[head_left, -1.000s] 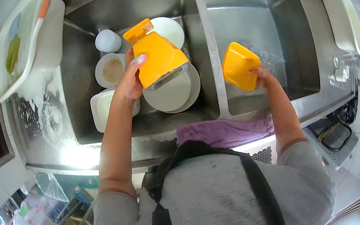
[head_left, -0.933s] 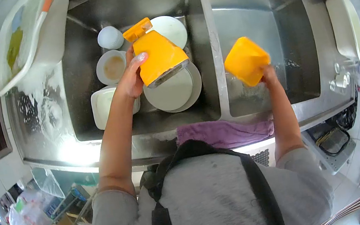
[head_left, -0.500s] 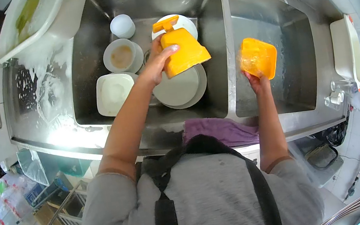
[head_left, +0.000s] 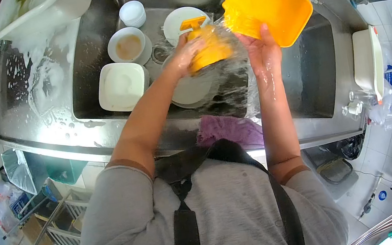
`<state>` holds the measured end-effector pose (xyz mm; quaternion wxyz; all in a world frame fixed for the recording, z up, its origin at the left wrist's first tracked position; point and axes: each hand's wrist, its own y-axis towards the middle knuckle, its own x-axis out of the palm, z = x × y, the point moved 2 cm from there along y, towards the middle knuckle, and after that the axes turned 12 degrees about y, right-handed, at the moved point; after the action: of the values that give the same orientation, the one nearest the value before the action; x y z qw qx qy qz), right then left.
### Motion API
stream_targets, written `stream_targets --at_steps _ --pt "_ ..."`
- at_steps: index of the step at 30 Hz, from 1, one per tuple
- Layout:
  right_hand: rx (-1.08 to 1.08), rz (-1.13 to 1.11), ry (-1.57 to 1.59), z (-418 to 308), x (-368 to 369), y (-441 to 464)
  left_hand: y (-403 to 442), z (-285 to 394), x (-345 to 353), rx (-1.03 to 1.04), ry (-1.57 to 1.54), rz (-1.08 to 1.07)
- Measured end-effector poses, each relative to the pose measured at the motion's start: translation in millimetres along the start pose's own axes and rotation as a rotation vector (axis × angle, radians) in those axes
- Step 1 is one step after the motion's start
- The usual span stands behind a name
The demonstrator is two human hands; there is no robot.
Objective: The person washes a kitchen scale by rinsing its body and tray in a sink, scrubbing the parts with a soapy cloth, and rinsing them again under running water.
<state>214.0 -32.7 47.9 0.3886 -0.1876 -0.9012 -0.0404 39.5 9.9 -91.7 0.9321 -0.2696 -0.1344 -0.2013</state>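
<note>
My left hand [head_left: 188,53] is closed round a yellow handled container [head_left: 211,50] above the left basin. Up and to the right, my right hand [head_left: 262,49] grips a larger-looking yellow tub [head_left: 272,3] by its lower edge, tilted over the divider. Water streams from the tub across the yellow container and into the left basin. Beneath them lie white plates [head_left: 190,88], partly hidden by splashing water. Another white plate [head_left: 177,23] is behind. White bowls [head_left: 127,45], small stacked cups [head_left: 132,12] and a square white dish [head_left: 121,86] stand at the basin's left.
A white bin [head_left: 45,12] is on the soapy left counter [head_left: 49,95]. The right basin [head_left: 310,77] has wet walls. A purple cloth [head_left: 231,129] lies on the front edge. At the right are a white container [head_left: 366,60] and small glass items [head_left: 354,105].
My right hand has raised the yellow tub from the right basin toward the left one, and water now pours from it. The yellow container in my left hand has moved slightly right.
</note>
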Motion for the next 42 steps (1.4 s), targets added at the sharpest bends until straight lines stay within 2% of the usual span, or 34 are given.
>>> stream_targets --at_steps 2,4,7,8,9,10,12,13,15,17,18,19,20,21,23,25,27,30,32,34,37,39,42 --pt "-0.040 0.027 -0.034 -9.7 -13.3 7.2 6.9 -4.2 -17.3 0.048 0.078 -0.029" --pt "-0.159 0.118 -0.163 -31.2 -41.1 12.8 -2.0 -0.6 -27.9 -0.002 0.111 0.021" --pt "-0.368 0.273 -0.221 -71.4 -127.4 16.3 -25.9 4.0 -50.0 -0.076 0.172 0.069" --pt "-0.440 0.418 -0.260 -81.7 -153.9 10.4 -37.8 7.0 -54.0 -0.103 0.139 0.067" --pt "-0.464 0.448 -0.295 -90.3 -196.3 9.4 -46.0 9.1 -59.1 -0.126 0.107 0.065" --pt "-0.515 0.574 -0.273 -92.5 -228.4 3.1 -50.3 5.4 -66.3 -0.149 0.095 0.043" --pt "-0.562 0.832 -0.432 -84.9 -242.4 -12.6 -68.4 16.5 -62.5 -0.185 0.057 0.039" --pt "-0.560 0.836 -0.430 -72.5 -260.0 -15.5 -76.3 19.2 -59.0 -0.217 0.016 0.026" --pt "-0.493 0.852 -0.351 -38.2 -312.6 -21.9 -78.5 5.3 -56.7 -0.203 -0.010 0.017" --pt "0.058 0.775 0.049 -16.9 -350.1 -20.1 -86.3 4.7 -45.7 -0.187 -0.037 0.003" --pt "0.055 0.781 0.052 -15.1 -350.5 -17.9 -96.2 15.7 -31.6 -0.088 0.061 -0.002" --pt "0.138 0.739 0.260 -8.9 -346.2 -13.5 -102.4 22.6 -19.6 0.012 0.157 -0.008" --pt "0.221 0.691 0.464 -3.4 -341.7 -10.2 -103.6 21.3 -12.6 0.006 0.139 -0.014" --pt "0.220 0.697 0.463 -3.3 -323.8 -10.1 -104.8 20.3 -6.0 0.001 0.138 -0.017" --pt "0.091 0.526 0.452 -12.0 -248.9 -4.9 -103.2 18.8 5.0 -0.004 0.134 -0.037" --pt "-0.021 0.061 0.208 -22.8 -201.3 7.8 -91.8 -0.2 7.0 0.038 0.199 0.009" --pt "0.061 -0.079 0.383 -36.8 -147.2 25.0 -91.4 0.6 14.0 0.143 0.423 -0.018" --pt "0.071 -0.023 0.254 -38.0 -73.0 44.5 -89.2 1.3 23.8 0.126 0.365 -0.066" --pt "0.207 -0.153 0.254 -22.5 -41.6 54.2 -84.7 -1.9 28.6 0.143 0.358 -0.079" --pt "0.270 -0.126 0.233 3.7 -32.5 61.0 -81.2 0.4 30.2 0.164 0.349 -0.084" --pt "0.385 -0.102 0.201 41.3 -28.3 70.9 -79.0 6.2 28.2 0.210 0.495 -0.042" --pt "0.441 -0.108 0.191 60.8 -23.7 75.1 -74.5 7.0 23.2 0.150 0.322 -0.015" --pt "0.407 -0.135 0.093 76.2 -10.4 79.7 -70.1 7.5 12.4 0.037 0.263 0.010"
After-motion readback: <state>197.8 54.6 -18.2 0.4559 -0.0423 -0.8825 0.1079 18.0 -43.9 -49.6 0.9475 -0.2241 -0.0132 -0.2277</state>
